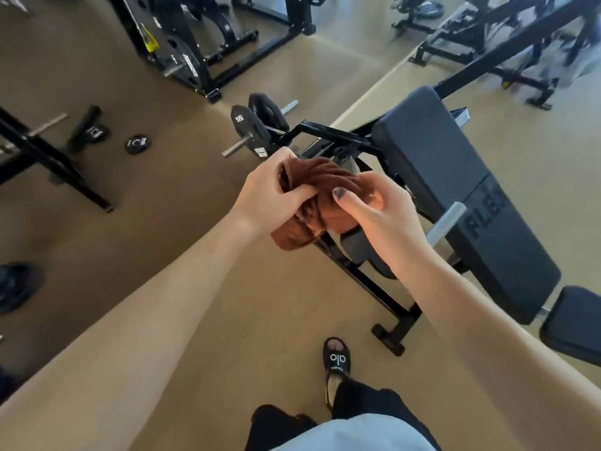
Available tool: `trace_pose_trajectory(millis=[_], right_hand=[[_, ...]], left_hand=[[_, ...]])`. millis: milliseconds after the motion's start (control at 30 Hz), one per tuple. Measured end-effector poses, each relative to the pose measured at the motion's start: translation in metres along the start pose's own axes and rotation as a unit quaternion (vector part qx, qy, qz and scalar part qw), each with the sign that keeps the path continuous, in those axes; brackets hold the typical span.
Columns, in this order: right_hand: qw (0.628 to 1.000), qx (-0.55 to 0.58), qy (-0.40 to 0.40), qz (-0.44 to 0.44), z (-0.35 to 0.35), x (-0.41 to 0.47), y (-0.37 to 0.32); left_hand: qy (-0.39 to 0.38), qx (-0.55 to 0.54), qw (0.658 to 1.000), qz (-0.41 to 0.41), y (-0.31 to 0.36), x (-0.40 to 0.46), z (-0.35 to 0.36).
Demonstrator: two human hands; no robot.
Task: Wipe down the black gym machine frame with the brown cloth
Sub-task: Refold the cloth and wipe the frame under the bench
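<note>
Both the left hand (pixel 270 187) and right hand (pixel 383 209) pinched the bunched brown cloth (pixel 325 190) above the black steel machine frame (pixel 328 131), fingers curled into it, seemingly refolding it for wiping.

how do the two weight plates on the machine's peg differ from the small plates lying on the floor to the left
The weight plates on the peg stand upright on edge, threaded on a metal bar of the black machine frame; the small plates on the floor lie flat and loose. The peg plates look clearly larger and thicker; the floor plates look smaller and thinner. Both are round, black, with white markings.
</note>
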State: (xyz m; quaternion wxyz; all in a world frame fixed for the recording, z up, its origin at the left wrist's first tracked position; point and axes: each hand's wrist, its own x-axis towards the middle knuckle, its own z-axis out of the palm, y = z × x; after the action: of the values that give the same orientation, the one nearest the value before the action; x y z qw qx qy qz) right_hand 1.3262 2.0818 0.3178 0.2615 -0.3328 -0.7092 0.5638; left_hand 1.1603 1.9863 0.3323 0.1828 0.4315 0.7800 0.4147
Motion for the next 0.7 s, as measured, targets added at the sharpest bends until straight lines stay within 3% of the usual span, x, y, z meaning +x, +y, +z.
trace_pose_trajectory(millis=[100, 300, 367, 433, 500, 567, 633, 700], right_hand=[[1.0, -0.014, 0.005, -0.014, -0.015, 0.04, -0.005], [0.999, 0.023, 0.016, -0.04, -0.029, 0.092, -0.013], [1.0, -0.003, 0.012, -0.028, -0.032, 0.097, -0.005], [0.999, -0.033, 0.007, 0.034, -0.032, 0.091, 0.019], [0.991, -0.071, -0.003, 0.112, -0.031, 0.074, 0.047], [0.981, -0.064, -0.006, 0.18, -0.028, 0.055, 0.065], [0.976, -0.017, 0.03, 0.214, -0.019, 0.04, 0.069], [0.969, 0.036, 0.091, 0.228, -0.003, 0.031, 0.064]], left_hand=[[0.006, 0.074, 0.996, 0.051, 0.006, 0.035, 0.0], [0.113, 0.147, 0.973, 0.137, 0.016, 0.08, 0.013], [0.082, 0.149, 0.973, 0.156, 0.01, 0.085, 0.02], [-0.039, 0.127, 0.977, 0.169, -0.006, 0.082, 0.036], [-0.198, 0.114, 0.965, 0.132, -0.027, 0.074, 0.056], [-0.298, 0.016, 0.955, 0.008, -0.037, 0.067, 0.072], [-0.287, -0.138, 0.937, -0.143, -0.036, 0.07, 0.084], [-0.252, -0.116, 0.942, -0.188, -0.035, 0.083, 0.1]])
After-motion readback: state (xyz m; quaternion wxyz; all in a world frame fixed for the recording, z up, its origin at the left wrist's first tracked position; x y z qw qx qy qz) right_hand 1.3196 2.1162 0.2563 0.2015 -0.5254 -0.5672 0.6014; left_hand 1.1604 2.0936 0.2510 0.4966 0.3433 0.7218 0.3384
